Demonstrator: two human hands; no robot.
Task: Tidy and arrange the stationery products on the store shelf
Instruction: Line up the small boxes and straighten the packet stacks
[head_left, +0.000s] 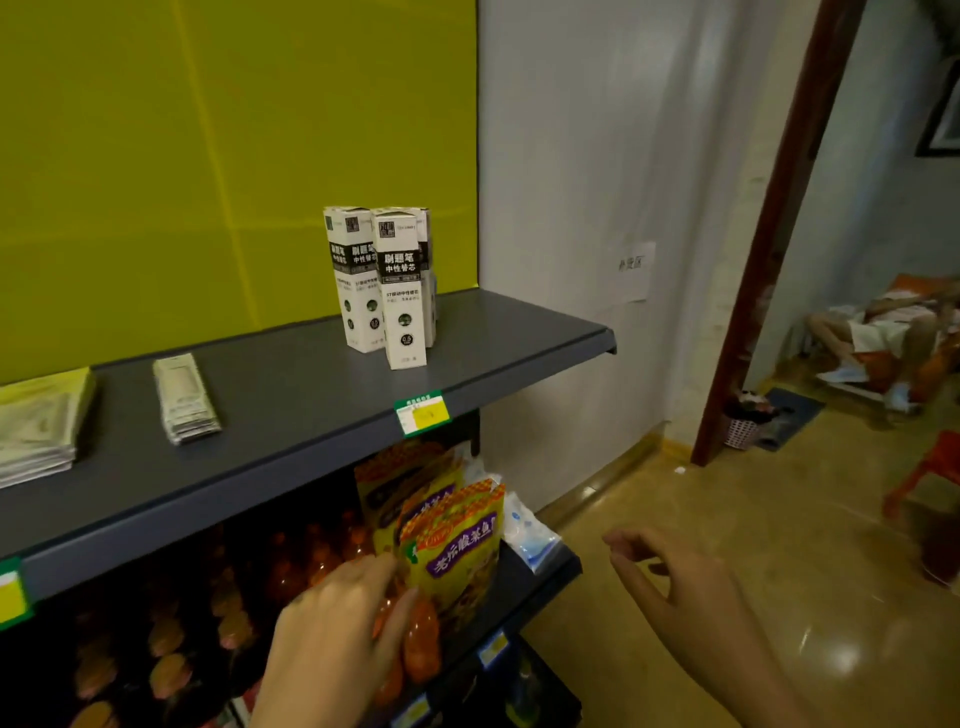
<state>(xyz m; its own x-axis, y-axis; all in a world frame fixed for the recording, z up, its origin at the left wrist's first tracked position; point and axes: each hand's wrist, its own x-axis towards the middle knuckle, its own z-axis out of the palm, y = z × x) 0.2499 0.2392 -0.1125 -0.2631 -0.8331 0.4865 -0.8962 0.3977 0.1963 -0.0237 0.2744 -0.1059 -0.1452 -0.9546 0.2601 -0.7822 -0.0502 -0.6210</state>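
Note:
Three tall white-and-black refill boxes (387, 283) stand upright in a tight cluster near the right end of the grey top shelf (291, 395). A flat stack of silver packets (186, 399) lies left of them, and a pile of pale booklets (39, 426) sits at the far left. My left hand (337, 629) hangs below the shelf with relaxed fingers in front of the orange bottles, holding nothing. My right hand (670, 587) hovers over the floor to the right, fingers loosely curled and empty. Both hands are well below the boxes.
The lower shelf holds orange bottles (421, 639), yellow snack bags (457, 545) and a white-blue packet (530, 535). A price tag (422, 413) sits on the top shelf's edge. A white wall and doorway lie to the right, with a red stool (930, 467) beyond.

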